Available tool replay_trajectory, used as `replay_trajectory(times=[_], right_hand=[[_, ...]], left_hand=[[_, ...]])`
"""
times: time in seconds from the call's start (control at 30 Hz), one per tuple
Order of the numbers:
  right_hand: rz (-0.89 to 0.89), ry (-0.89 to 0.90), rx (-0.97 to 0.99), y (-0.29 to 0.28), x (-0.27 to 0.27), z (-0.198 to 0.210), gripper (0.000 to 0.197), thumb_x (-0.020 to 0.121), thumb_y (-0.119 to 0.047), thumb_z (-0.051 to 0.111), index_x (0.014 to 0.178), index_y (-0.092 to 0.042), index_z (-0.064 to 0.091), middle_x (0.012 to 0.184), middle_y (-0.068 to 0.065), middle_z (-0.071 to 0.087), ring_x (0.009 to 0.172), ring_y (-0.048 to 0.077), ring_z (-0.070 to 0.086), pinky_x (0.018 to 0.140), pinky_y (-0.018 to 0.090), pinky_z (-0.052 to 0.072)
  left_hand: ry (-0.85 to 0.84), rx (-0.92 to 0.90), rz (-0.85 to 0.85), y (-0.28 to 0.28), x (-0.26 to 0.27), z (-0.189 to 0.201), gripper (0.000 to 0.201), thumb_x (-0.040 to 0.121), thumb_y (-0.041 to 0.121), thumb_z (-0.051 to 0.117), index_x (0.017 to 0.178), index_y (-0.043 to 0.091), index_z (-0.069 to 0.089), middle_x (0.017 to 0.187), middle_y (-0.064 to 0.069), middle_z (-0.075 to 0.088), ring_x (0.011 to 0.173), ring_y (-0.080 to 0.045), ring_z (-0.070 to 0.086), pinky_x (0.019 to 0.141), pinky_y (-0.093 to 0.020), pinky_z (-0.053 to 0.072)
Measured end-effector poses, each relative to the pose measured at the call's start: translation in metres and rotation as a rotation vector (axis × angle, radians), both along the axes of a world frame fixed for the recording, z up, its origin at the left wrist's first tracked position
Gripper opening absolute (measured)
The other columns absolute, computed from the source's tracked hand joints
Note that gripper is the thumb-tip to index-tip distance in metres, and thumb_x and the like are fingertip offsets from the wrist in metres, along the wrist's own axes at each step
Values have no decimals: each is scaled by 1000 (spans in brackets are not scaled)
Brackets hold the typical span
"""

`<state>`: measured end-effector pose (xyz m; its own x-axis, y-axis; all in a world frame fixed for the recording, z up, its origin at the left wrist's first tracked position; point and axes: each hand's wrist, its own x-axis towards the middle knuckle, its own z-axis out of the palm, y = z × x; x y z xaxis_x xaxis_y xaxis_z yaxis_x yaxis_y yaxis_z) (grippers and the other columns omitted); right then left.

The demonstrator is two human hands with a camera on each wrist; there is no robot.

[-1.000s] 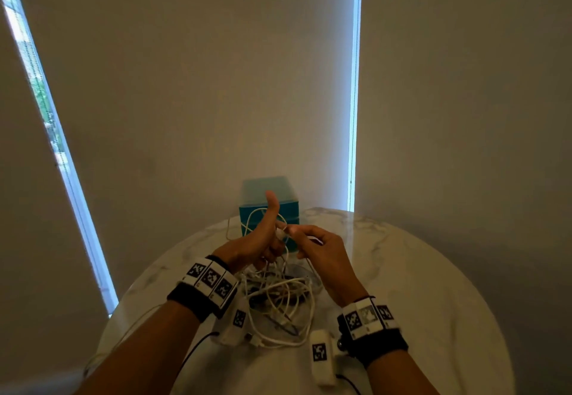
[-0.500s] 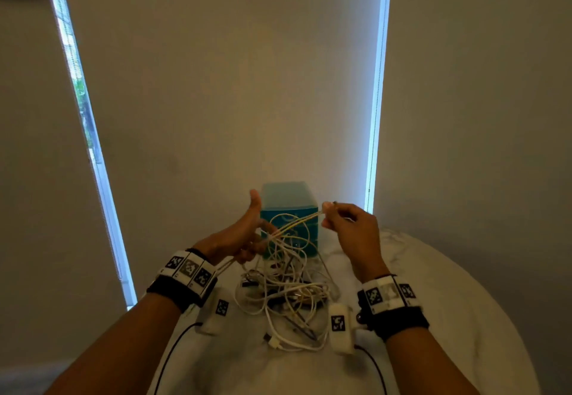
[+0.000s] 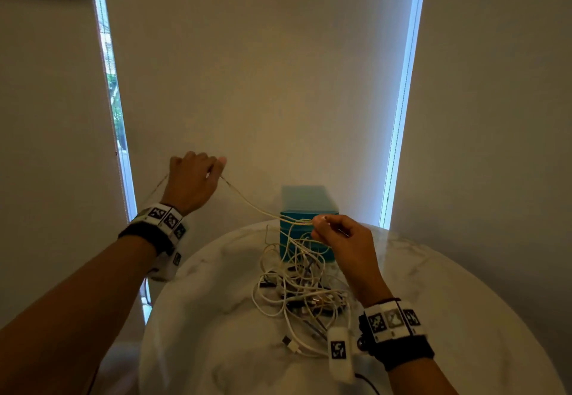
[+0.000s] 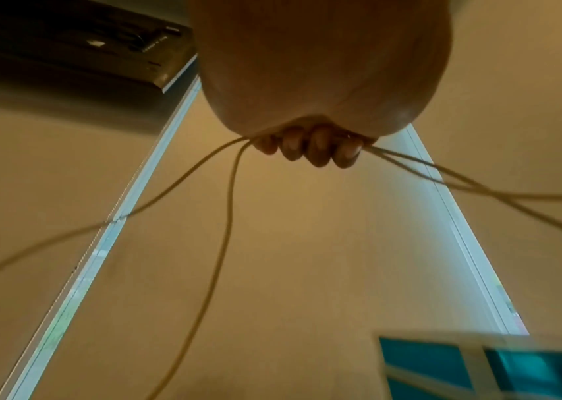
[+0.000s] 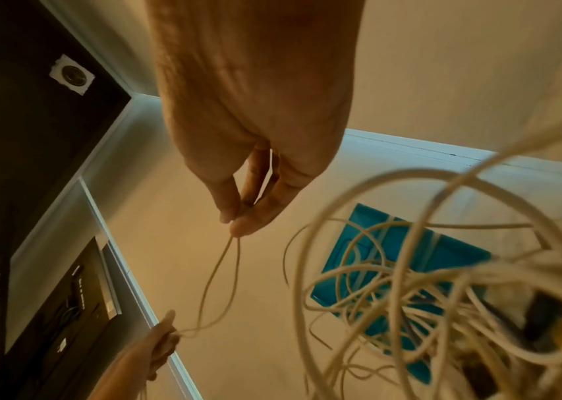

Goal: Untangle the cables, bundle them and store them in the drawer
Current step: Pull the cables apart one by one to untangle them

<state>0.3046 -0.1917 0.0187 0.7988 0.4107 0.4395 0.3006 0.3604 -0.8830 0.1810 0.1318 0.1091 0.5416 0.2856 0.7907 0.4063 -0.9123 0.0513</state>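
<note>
Item: cream cable (image 3: 247,206), a doubled length, slung in the air between two hands. The left hand (image 3: 190,182) is raised off to the side of the desk (image 3: 464,317), fingers (image 4: 320,151) curled round the strands, loose lengths trailing down from the fist. The right hand (image 3: 343,240) hovers over the heap, thumb and fingers (image 5: 255,216) pinching the same two strands.

Item: tangle of cables (image 3: 303,289), white, cream and some dark, heaped mid-desk; one connector end (image 3: 289,342) lies out at the near edge. None coiled or tied.

Item: teal drawer unit (image 3: 308,209) standing at the back of the desk, just behind the heap. I cannot tell whether a drawer is open.

Progress, as I judge it: early. One cable is partly drawn clear; the remaining untangling, all bundling and all storing are left.
</note>
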Motion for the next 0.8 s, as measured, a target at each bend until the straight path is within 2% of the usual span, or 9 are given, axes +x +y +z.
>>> replay_trajectory(times=[0.1, 0.13, 0.2, 0.3, 0.37, 0.5, 0.63, 0.7, 0.8], right_hand=[[-53, 18, -15, 3, 1, -18, 15, 96, -25, 78, 107, -14, 80, 93, 3, 83, 91, 18, 80, 82, 26, 63], [-63, 17, -22, 3, 0, -22, 13, 96, -23, 78, 106, -15, 80, 92, 2, 83, 90, 17, 80, 80, 25, 63], [-87, -11, -55, 2, 1, -27, 11, 96, -21, 79, 104, -14, 80, 90, 0, 83, 87, 14, 79, 80, 25, 64], [-98, -30, -48, 2, 7, -28, 11, 94, -20, 81, 104, -14, 81, 90, 1, 83, 87, 14, 80, 80, 26, 64], [-108, -27, -36, 1, 9, -29, 12, 93, -22, 82, 103, -15, 82, 90, 1, 83, 88, 15, 80, 80, 25, 64], [-121, -40, -34, -5, 11, -36, 15, 92, -27, 82, 103, -17, 82, 93, -1, 83, 90, 13, 79, 80, 25, 63], [-148, -47, -59, -7, 17, -43, 16, 93, -28, 82, 104, -17, 83, 92, -2, 83, 90, 13, 80, 81, 25, 63], [-153, -29, -42, -9, 21, -43, 17, 94, -26, 82, 106, -15, 83, 93, -1, 83, 90, 14, 80, 81, 25, 64], [-129, -49, -39, -9, 25, -44, 17, 94, -24, 81, 107, -14, 83, 94, 0, 83, 91, 14, 80, 83, 26, 64]], left_hand=[[519, -138, 154, -1, 14, -42, 43, 113, 45, 30, 120, 25, 67, 120, -9, 67, 121, -34, 52, 101, -47, 32], [609, -215, 179, -3, 17, -60, 44, 112, 47, 32, 126, 24, 66, 130, -10, 63, 128, -34, 48, 107, -48, 31], [480, -344, 40, -19, 25, -81, 42, 112, 48, 37, 126, 21, 66, 133, -9, 61, 129, -33, 48, 107, -46, 34], [-8, -658, -524, -84, 41, -80, 37, 114, 44, 40, 119, 21, 68, 116, -2, 70, 110, -24, 64, 95, -35, 50], [-31, -821, -782, -135, 50, -71, 42, 114, 50, 34, 120, 24, 66, 103, -1, 75, 97, -21, 72, 89, -33, 57], [126, -1029, -768, -174, 76, -81, 73, 99, 82, 20, 114, 33, 72, 93, 0, 77, 95, -18, 73, 94, -39, 57], [260, -1001, -703, -177, 89, -95, 89, 101, 81, 11, 87, 25, 79, 89, 1, 79, 94, -19, 74, 99, -46, 55], [250, -958, -715, -176, 94, -104, 83, 105, 76, 16, 79, 22, 73, 82, -5, 76, 88, -24, 73, 98, -53, 56], [208, -865, -704, -170, 99, -116, 58, 110, 65, 30, 94, 31, 74, 84, -2, 76, 84, -18, 72, 95, -54, 57]])
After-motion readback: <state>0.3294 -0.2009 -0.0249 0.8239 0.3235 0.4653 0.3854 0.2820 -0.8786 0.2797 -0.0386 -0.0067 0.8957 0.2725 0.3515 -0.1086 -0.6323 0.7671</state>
